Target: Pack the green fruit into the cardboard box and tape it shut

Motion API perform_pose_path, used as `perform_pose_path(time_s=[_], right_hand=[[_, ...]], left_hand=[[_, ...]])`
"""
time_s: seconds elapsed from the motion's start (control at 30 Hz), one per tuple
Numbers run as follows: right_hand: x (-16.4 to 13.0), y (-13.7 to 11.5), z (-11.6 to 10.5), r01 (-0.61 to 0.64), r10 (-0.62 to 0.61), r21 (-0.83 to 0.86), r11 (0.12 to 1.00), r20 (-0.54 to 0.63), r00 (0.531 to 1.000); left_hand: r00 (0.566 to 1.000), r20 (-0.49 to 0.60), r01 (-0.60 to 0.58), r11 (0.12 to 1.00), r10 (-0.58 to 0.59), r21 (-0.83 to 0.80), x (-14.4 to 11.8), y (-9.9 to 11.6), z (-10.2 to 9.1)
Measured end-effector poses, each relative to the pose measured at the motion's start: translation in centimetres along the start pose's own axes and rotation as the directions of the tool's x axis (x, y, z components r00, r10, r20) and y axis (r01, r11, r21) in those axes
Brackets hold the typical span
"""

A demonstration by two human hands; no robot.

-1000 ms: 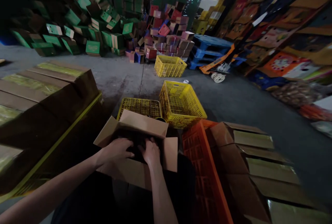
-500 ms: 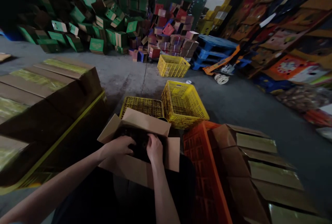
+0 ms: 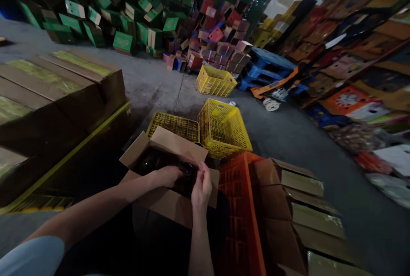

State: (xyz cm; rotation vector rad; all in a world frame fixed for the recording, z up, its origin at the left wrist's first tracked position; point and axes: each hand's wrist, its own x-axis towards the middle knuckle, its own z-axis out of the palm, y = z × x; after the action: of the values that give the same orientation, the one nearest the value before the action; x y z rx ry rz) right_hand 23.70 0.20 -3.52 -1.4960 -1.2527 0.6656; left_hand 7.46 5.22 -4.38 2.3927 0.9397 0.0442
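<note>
An open cardboard box [image 3: 166, 201] sits in front of me with its flaps folded out and dark, glossy contents [image 3: 150, 163] inside. My left hand [image 3: 166, 176] reaches into the box and lies curled on those contents. My right hand [image 3: 201, 186] is raised at the box's right side, with its fingertips pinched together just above the contents. It is too dark to tell what either hand grips.
Two yellow crates [image 3: 224, 129] and a flat yellow one [image 3: 174, 124] stand just beyond the box. An orange crate [image 3: 240, 207] and taped brown cartons [image 3: 297, 207] are on my right, more taped cartons [image 3: 64, 92] on my left. Box piles and a blue pallet [image 3: 269, 60] line the back.
My right hand has lifted out of the box and pinched its fingers at the right side. My left hand shifted a little right inside the box. The view tilted and moved.
</note>
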Motion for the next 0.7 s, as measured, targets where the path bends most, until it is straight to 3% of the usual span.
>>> perform_pose_path(time_s=[0.1, 0.2, 0.27, 0.33, 0.37, 0.43, 0.57, 0.7], right_hand=[[0.1, -0.1, -0.5, 0.111, -0.101, -0.156, 0.981, 0.073, 0.992], [0.4, -1.0, -0.9, 0.227, -0.130, -0.287, 0.931, 0.322, 0.938], [0.8, -1.8, -0.7, 0.341, -0.041, -0.436, 0.833, 0.566, 0.823], [1.3, -2.4, 0.1, 0.495, 0.150, -0.576, 0.651, 0.737, 0.659], [1.6, -2.7, 0.5, 0.559, 0.240, -0.607, 0.565, 0.769, 0.593], [2.0, -2.9, 1.5, 0.628, 0.338, -0.623, 0.466, 0.782, 0.524], [2.3, -3.2, 1.7, 0.651, 0.341, -0.636, 0.415, 0.772, 0.537], [2.6, -4.4, -0.4, 0.626, 0.271, -0.687, 0.369, 0.724, 0.634]], left_hand=[[0.995, -0.005, 0.097, 0.993, -0.097, 0.060, -0.7, -1.5, -0.5], [0.986, -0.049, 0.161, 0.981, -0.157, 0.111, -2.6, -3.0, -1.5], [0.979, -0.065, 0.203, 0.970, -0.196, 0.136, -3.7, -3.3, -2.0], [0.970, -0.079, 0.241, 0.958, -0.232, 0.155, -4.1, -3.0, -2.0], [0.965, -0.087, 0.257, 0.953, -0.246, 0.162, -4.0, -2.7, -1.9], [0.958, -0.105, 0.283, 0.943, -0.269, 0.172, -3.6, -2.2, -1.5], [0.941, -0.133, 0.330, 0.928, -0.310, 0.174, -2.6, -1.8, -0.9], [0.935, -0.167, 0.338, 0.926, -0.312, 0.166, -2.1, -1.8, -0.3]])
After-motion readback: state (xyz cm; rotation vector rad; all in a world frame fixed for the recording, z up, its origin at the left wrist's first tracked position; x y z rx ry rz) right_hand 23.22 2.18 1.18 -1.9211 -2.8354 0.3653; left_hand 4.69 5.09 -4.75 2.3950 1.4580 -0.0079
